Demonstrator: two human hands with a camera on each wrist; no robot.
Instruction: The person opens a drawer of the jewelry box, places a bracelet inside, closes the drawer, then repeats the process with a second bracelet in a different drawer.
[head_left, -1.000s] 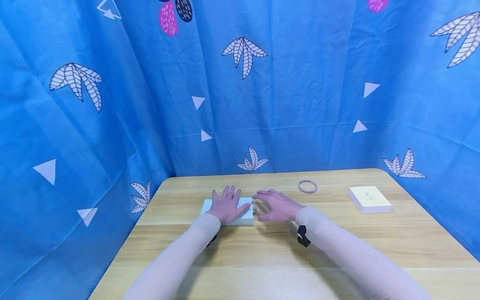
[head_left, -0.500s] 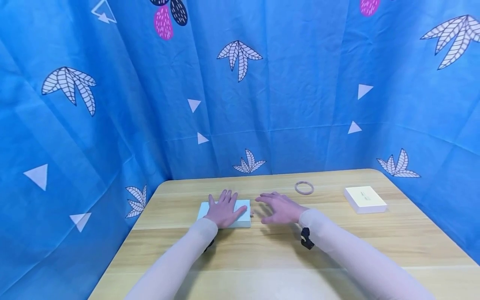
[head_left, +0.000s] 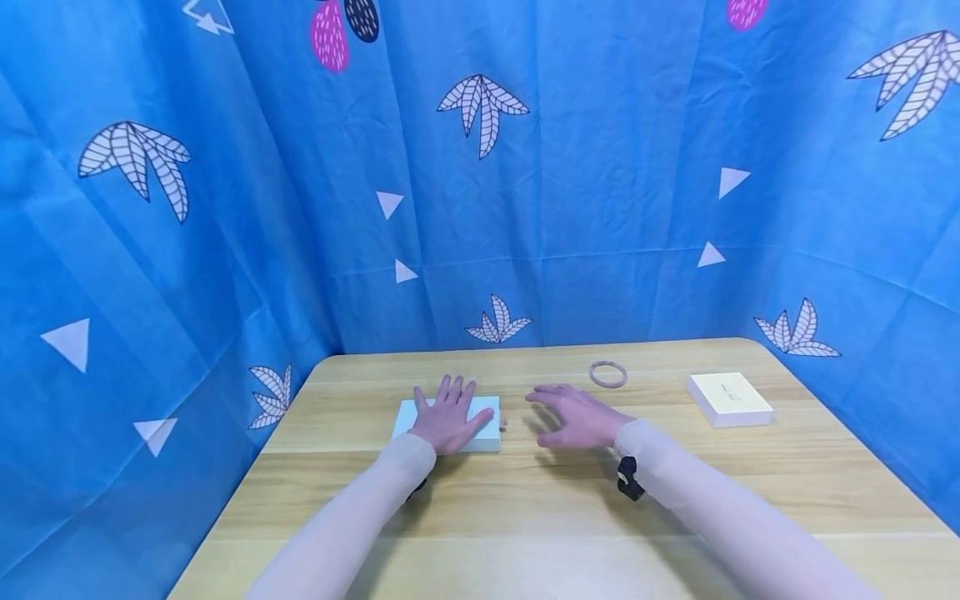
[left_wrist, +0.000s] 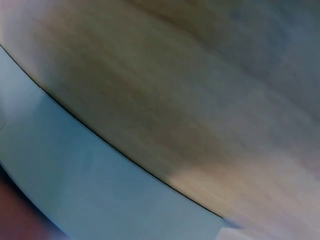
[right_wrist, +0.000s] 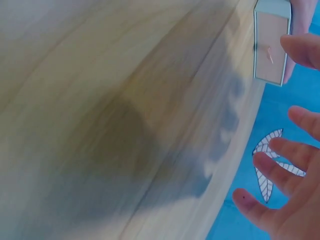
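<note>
A light blue drawer-style box [head_left: 487,407] lies on the wooden table, left of centre. My left hand [head_left: 445,423] rests flat on its top, fingers and thumb spread. Seen from the right wrist, the box's end holds a pale pink panel [right_wrist: 270,32] inside a blue frame. A small pink pull tab [right_wrist: 270,55] sticks out of that panel. To the right of the box and apart from it, my right hand [head_left: 581,419] hovers over the table with loosely bent fingers, holding nothing. The left wrist view shows the box's pale blue side [left_wrist: 105,155] against the tabletop.
A pinkish ring [head_left: 608,386] lies on the table behind my right hand. Farther right is a square box [head_left: 731,397] with a cream top and white sides. A blue patterned curtain [head_left: 592,167] encloses the back and sides of the table [head_left: 517,508].
My right hand has drawn away from the box's end toward the right. My left hand stays flat on the box. The head view has shifted slightly.
</note>
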